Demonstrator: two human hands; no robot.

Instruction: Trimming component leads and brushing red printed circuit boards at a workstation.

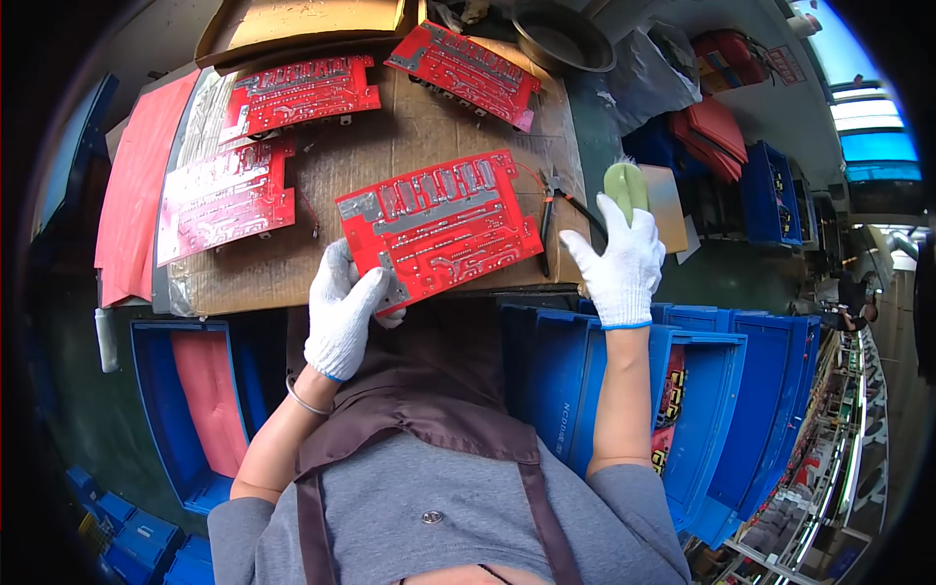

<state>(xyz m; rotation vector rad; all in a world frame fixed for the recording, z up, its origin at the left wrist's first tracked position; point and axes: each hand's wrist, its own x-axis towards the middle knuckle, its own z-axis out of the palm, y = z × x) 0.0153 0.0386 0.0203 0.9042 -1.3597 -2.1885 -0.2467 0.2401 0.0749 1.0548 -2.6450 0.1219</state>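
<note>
My left hand (341, 307), in a white knit glove, grips the lower left corner of a red circuit board (444, 229), with the thumb on top and the other fingers partly hidden beneath. The board tilts over the near edge of the cardboard-covered table, its soldered side up. My right hand (622, 258), also gloved, lies over a green-handled brush (624, 185) at the table's right side. Its thumb is spread wide and the fingers reach onto the handle. Between the board and this hand lies a pair of pliers (548, 210) with orange and black handles.
More red boards (304, 96) lie on the cardboard (390, 127), at the left and far right. A metal bowl (564, 37) and an open cardboard box (302, 24) stand at the back. Blue crates (556, 370) flank me; pink sheets (146, 185) lie left.
</note>
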